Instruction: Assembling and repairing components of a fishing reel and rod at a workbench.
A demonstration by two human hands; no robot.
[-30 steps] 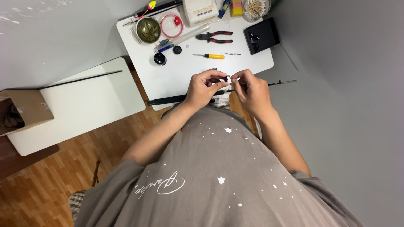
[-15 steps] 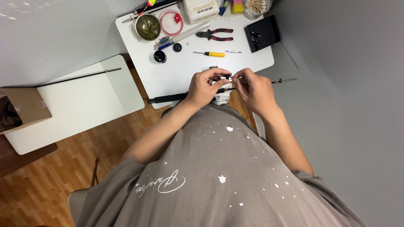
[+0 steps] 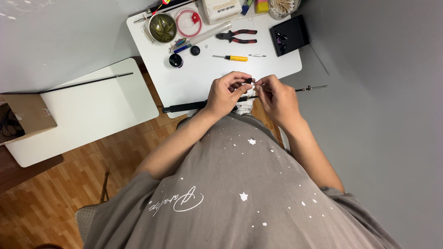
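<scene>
Little has shifted over the last second: both hands stay raised together over the near edge of the small white table [image 3: 194,78], and the long thin black rod [image 3: 184,107] still crosses beneath them, so the fiddly work at its middle looks unfinished rather than moving on.

From the head camera, the left hand [image 3: 226,94] curls its fingers around a small black piece [image 3: 248,80], pinching it at the fingertips. The right hand [image 3: 277,99] meets it from the other side, thumb and forefinger pressed together on something tiny at the same spot; what it is, I cannot tell. The rod runs from its thick grip left of the left hand, under both palms, to a slim metal tip [image 3: 311,87] poking out past the right hand over the grey floor.

Farther up the table, well apart from the hands, lie a yellow-handled screwdriver [image 3: 233,58], red-handled pliers [image 3: 236,36], a round brass-coloured dish [image 3: 162,27] and an open black case [image 3: 288,36].
</scene>
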